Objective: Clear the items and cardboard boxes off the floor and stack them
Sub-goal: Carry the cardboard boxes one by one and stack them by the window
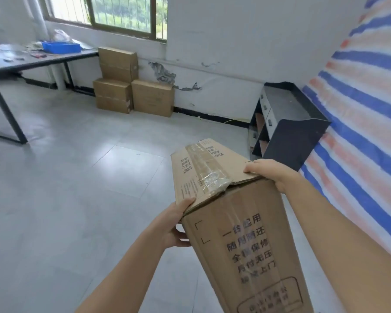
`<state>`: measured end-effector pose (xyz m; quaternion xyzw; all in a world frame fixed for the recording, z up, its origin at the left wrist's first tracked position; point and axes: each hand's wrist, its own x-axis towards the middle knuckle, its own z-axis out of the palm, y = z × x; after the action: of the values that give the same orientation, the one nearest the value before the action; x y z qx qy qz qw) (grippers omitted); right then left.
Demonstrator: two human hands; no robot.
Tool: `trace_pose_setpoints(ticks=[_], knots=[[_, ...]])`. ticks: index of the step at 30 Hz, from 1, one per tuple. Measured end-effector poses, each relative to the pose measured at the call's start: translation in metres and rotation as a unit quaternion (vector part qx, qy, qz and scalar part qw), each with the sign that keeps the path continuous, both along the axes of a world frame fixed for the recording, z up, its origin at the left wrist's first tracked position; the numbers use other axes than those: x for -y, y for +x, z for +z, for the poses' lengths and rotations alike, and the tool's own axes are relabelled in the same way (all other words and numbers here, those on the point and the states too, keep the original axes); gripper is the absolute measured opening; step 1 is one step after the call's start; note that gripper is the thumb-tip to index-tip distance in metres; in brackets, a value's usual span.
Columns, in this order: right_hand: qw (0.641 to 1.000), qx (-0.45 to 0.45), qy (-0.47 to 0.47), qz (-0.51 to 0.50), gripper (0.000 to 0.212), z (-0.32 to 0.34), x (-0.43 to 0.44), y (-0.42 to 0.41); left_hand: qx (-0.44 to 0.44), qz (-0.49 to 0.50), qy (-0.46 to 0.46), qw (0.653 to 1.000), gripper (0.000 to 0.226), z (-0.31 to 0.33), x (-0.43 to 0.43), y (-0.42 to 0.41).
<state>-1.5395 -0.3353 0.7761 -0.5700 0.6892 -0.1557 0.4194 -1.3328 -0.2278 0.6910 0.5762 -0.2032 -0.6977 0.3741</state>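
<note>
Box: tall brown cardboard box [246,233] with printed black text, tilted, held up.
Left hand [176,224]: grips its left top corner.
Right hand [273,173]: curled over its right top edge.
Stack [127,84]: three brown cartons, far beyond box, against the wall.

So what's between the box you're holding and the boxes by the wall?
Just bare grey floor between the held box and the stacked boxes, in the head view.

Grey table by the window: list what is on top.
A blue plastic tray, a crumpled clear bag behind it, small dark bits too blurred to name. Tray's inside hidden.
</note>
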Motion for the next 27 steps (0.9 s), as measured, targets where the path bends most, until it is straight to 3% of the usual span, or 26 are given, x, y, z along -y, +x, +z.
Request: trace_pose_setpoints(ticks=[12, 17, 23, 27], knots=[[0.996, 0.028, 0.066, 0.047, 0.021, -0.032, 0.195, 0.025, 0.002, 0.072, 0.091, 0.993, 0.032, -0.018, 0.176, 0.013], [0.994, 0.032, 0.079, 0.074, 0.034, -0.058, 0.27, 0.096, 0.002, 0.121, 0.119, 0.985, 0.035, -0.037, 0.236, 0.073], [0.995, 0.0, 0.052, 0.082, 0.026, -0.09, 0.364, 0.214, -0.023, 0.17, 0.144, 0.975, 0.036, -0.058, 0.315, 0.176], [0.995, -0.029, 0.028, 0.087, 0.045, -0.096, 0.434, 0.282, -0.037, 0.185, 0.127, 0.974, 0.034, -0.057, 0.371, 0.234]])
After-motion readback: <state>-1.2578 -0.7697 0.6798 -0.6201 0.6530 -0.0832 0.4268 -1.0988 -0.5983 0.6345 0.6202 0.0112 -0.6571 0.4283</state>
